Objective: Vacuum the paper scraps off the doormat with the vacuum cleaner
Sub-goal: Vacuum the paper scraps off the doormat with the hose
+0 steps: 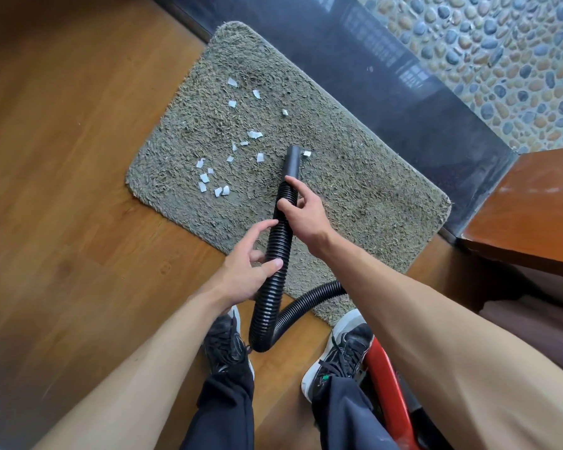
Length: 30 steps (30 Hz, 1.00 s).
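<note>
Head view, looking down. A grey shaggy doormat (355, 196) lies on a wooden floor (78, 190), its far edge against a dark threshold strip (420, 102); a pebbled surface (501, 60) lies beyond the strip. White paper scraps (255, 134) are scattered over the left and middle part of the doormat. One single scrap (307, 153) lies just beside the smooth black nozzle (292, 162), which points away from the person and sits low over the mat.

The right hand (303, 216) is wrapped round the black ribbed hose (278, 248) just behind the nozzle. The left hand (241, 271) holds the same hose lower down, thumb across the front, fingers curled behind and forefinger stretched along the ribs. From there the hose loops down between two black shoes (228, 345) and bends right, passing behind the right forearm. The red body of the vacuum cleaner (382, 375) stands on the floor beside the right shoe, partly hidden by the right leg and arm. A brown wooden piece of furniture (533, 206) fills the right edge.
</note>
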Motion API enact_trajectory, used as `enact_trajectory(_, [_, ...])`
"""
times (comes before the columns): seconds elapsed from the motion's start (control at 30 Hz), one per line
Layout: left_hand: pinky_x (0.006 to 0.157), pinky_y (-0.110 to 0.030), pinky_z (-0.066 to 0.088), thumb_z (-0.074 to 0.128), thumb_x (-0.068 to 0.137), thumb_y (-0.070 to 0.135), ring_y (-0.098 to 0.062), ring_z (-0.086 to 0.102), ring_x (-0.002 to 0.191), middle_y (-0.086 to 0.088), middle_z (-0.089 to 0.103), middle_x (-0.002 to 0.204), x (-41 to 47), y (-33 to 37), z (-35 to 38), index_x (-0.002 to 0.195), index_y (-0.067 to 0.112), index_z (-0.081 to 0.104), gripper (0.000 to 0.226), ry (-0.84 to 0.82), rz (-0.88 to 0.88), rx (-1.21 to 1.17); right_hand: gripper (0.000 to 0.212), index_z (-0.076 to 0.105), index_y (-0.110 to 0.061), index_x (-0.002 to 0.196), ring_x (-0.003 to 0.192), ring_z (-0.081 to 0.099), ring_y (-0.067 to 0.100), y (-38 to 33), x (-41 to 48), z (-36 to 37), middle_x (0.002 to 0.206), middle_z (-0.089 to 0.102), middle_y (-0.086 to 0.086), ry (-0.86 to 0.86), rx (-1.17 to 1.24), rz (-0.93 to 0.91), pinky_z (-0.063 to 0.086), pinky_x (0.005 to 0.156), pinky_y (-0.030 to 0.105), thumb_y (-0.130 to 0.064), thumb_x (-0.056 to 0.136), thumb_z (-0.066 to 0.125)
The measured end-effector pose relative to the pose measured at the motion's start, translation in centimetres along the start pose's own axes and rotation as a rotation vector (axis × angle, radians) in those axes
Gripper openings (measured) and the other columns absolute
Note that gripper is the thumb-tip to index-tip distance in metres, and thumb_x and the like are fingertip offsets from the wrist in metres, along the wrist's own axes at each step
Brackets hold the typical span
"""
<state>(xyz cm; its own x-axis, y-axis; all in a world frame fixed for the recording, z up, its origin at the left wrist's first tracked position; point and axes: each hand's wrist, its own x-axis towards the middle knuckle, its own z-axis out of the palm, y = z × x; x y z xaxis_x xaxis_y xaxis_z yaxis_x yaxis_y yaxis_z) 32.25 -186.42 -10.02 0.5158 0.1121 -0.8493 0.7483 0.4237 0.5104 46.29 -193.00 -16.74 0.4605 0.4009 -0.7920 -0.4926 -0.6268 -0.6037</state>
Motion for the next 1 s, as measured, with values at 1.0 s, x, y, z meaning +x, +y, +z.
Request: enact_trajectory(1.0, [0.054, -0.023, 0.052, 0.062, 0.095, 0.007, -0.012, 0.067, 0.066, -0.012, 0.071, 0.100, -1.2, -2.3, 1.2, 0.135, 0.052, 0.042, 0.063, 0.038, 0.009, -0.059, 0.055, 0.047, -0.026, 0.140, 0.081, 0.062, 0.018, 0.9, -1.2, -0.1, 0.096, 0.061, 0.007, -0.076, -0.025, 0.029, 0.055, 0.071, 0.031, -0.008, 0.090, 0.058])
